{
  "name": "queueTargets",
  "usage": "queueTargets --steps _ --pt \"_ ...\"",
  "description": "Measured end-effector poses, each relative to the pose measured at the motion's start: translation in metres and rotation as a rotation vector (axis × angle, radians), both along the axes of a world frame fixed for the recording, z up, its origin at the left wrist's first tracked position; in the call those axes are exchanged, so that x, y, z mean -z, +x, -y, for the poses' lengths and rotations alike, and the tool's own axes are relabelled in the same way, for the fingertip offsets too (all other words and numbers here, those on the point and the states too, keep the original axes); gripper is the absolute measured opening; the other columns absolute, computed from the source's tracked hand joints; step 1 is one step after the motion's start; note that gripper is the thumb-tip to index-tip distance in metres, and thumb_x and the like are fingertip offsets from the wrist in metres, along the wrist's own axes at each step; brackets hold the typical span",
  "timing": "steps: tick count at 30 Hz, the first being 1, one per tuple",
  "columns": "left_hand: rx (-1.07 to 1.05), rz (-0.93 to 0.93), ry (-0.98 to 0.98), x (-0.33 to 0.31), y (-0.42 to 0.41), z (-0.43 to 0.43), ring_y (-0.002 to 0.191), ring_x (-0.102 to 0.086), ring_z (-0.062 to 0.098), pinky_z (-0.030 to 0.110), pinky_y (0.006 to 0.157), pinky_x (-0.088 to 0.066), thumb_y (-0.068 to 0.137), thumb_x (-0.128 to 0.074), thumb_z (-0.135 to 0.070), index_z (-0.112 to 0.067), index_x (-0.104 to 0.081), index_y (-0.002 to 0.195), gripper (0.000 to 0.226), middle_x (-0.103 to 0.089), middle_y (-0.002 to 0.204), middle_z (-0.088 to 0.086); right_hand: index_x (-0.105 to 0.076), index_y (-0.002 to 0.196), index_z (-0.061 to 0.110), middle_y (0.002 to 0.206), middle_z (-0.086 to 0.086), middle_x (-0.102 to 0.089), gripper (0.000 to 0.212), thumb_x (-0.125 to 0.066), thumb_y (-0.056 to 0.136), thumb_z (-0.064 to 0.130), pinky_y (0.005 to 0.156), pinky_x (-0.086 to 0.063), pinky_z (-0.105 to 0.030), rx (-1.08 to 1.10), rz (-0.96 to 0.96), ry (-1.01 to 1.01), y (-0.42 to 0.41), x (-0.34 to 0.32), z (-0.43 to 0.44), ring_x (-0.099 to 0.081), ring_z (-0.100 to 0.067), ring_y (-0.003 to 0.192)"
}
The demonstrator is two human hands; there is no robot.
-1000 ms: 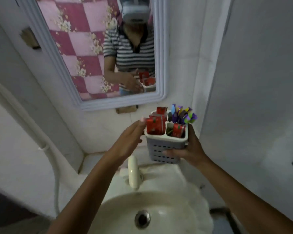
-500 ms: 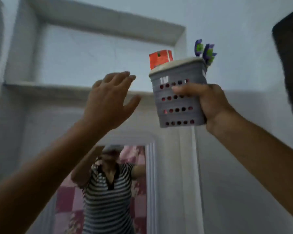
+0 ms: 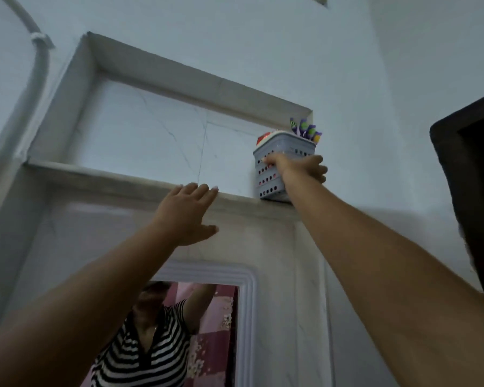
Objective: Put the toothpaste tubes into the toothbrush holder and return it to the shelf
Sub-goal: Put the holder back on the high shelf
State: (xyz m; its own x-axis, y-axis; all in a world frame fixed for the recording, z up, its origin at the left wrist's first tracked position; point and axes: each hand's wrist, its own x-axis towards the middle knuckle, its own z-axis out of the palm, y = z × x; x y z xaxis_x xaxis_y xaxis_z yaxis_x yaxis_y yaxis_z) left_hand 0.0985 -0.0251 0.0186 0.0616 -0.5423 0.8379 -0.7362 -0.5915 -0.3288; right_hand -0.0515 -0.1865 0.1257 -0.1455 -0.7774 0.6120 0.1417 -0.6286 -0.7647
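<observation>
A pale wall holds a recessed niche whose lower ledge forms the shelf (image 3: pixel 118 174). A pipe (image 3: pixel 38 65) runs down the wall at the upper left. A mirror (image 3: pixel 201 331) with a ribbed white frame sits below the shelf and reflects a person in a striped shirt. A dark frame (image 3: pixel 470 177) occupies the right edge.

The holder (image 3: pixel 268 174), a grey perforated basket, stands at the right end of the shelf, against the niche's side wall. Its base appears to rest on the ledge. Red toothpaste tubes (image 3: pixel 263 137) show above its rim on the left; purple and green toothbrushes (image 3: pixel 306 131) project on the right.

The right hand (image 3: pixel 298 167) is wrapped around the holder's front, fingers closed on its wall. The left hand (image 3: pixel 186 210) is empty, fingers spread and extended, fingertips at the shelf's front edge, well left of the holder.
</observation>
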Motion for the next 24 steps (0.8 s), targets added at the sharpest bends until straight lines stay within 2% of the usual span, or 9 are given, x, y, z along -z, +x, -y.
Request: queueTargets --steps 3,6,10,13,19,24 --pt "0.033 -0.041 -0.003 -0.003 -0.001 0.0 0.151 -0.011 0.023 0.04 0.122 -0.01 0.089 -0.046 -0.061 -0.02 -0.004 0.156 0.089 -0.014 0.164 0.002 -0.039 0.134 0.014 0.134 -0.012 -0.045 0.119 -0.085 0.037 0.065 0.098 -0.048 -0.059 0.074 -0.016 0.001 0.017 0.007 0.022 -0.046 -0.034 0.123" --pt "0.035 -0.072 -0.005 -0.001 -0.002 0.002 0.152 -0.005 0.023 0.04 0.122 -0.007 0.089 -0.048 -0.059 -0.02 -0.001 0.156 0.091 -0.008 0.165 0.002 -0.033 0.144 0.007 0.144 -0.012 -0.04 0.123 -0.085 0.051 0.067 0.107 -0.042 -0.053 0.189 -0.108 -0.07 0.026 0.007 0.036 -0.038 -0.032 0.134" --pt "0.032 -0.078 -0.017 0.002 0.001 0.005 0.152 0.001 0.023 0.039 0.123 -0.002 0.089 -0.048 -0.058 -0.021 0.004 0.156 0.092 -0.001 0.165 0.002 -0.008 0.156 0.0 0.164 -0.016 -0.015 0.136 -0.08 0.063 0.069 0.125 -0.016 -0.048 0.258 -0.191 -0.165 0.043 0.01 0.047 -0.012 -0.032 0.153" --pt "0.015 -0.086 -0.009 0.002 0.001 0.006 0.152 0.004 0.023 0.039 0.123 -0.001 0.09 -0.049 -0.056 -0.022 0.006 0.156 0.092 0.001 0.165 0.002 0.002 0.156 -0.002 0.167 -0.021 -0.003 0.136 -0.079 0.069 0.064 0.126 -0.005 -0.05 0.31 -0.252 -0.231 0.05 0.018 0.054 0.0 -0.035 0.155" --pt "0.002 -0.116 0.028 0.001 -0.005 0.002 0.152 0.008 0.023 0.04 0.124 -0.001 0.091 -0.05 -0.052 -0.021 0.008 0.155 0.092 0.006 0.165 0.003 0.011 0.157 0.003 0.168 -0.019 0.009 0.128 -0.073 0.079 0.06 0.125 -0.001 -0.051 0.275 -0.365 -0.285 0.041 0.033 0.055 0.008 -0.032 0.156" --pt "-0.068 -0.091 0.076 0.004 -0.017 -0.007 0.152 0.003 0.025 0.044 0.125 -0.006 0.091 -0.041 -0.06 -0.017 0.001 0.156 0.088 0.004 0.165 0.007 0.007 0.158 0.003 0.168 -0.017 0.005 0.105 -0.051 0.093 0.062 0.124 -0.01 -0.058 0.237 -0.468 -0.327 0.025 0.06 0.041 0.002 -0.031 0.156"
